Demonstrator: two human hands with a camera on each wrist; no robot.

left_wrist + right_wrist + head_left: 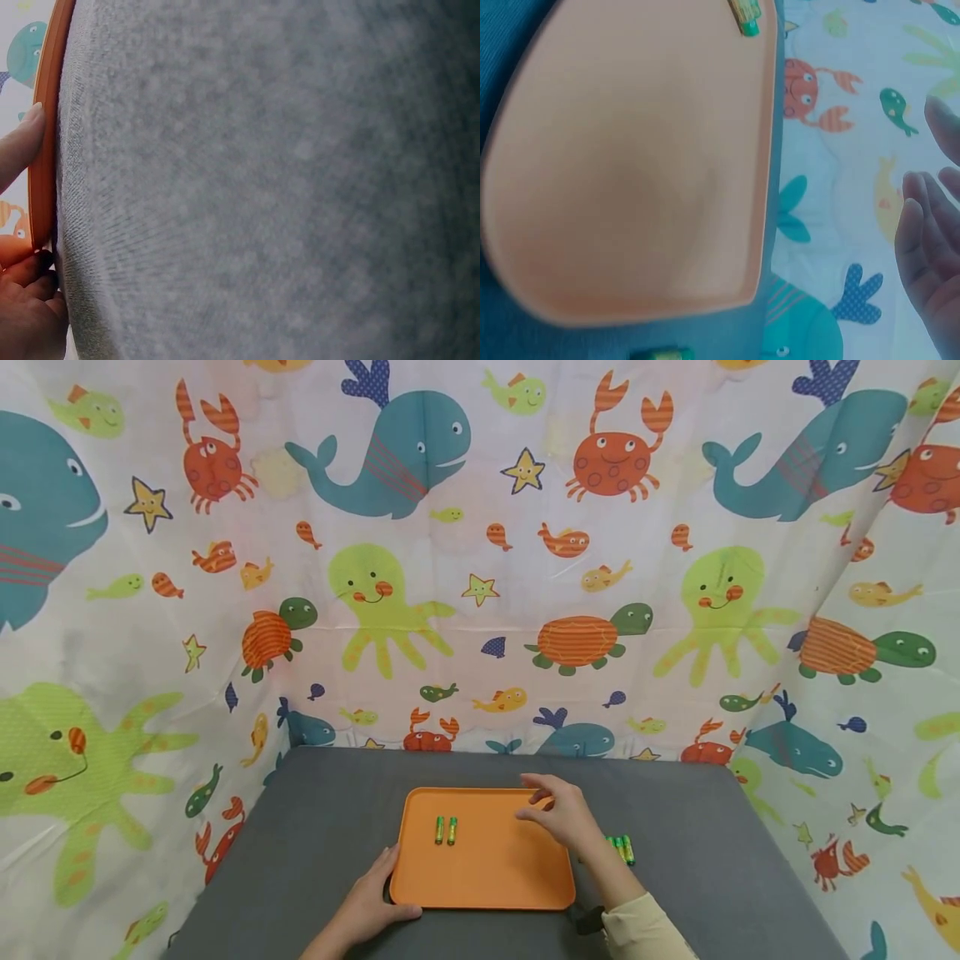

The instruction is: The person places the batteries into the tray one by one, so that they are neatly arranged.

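Observation:
An orange tray [480, 881] lies flat on the grey table. Two green and yellow batteries [452, 832] lie side by side on its left half. My left hand [366, 902] holds the tray's near left corner, fingers along the left side and thumb along the front rim [46, 112]. Above the tray's right side hovers my right hand [561, 814], its fingers curved apart with nothing between them. More batteries [619, 850] lie in a group on the table right of the tray, partly hidden by my right forearm. A battery end [664, 354] shows at the right wrist view's lower edge.
The grey table [705, 860] extends on both sides of the tray. A white curtain [465, 568] printed with sea animals hangs behind the table and along both sides. A dark strap [590, 921] sits at my right wrist by the pale sleeve [645, 931].

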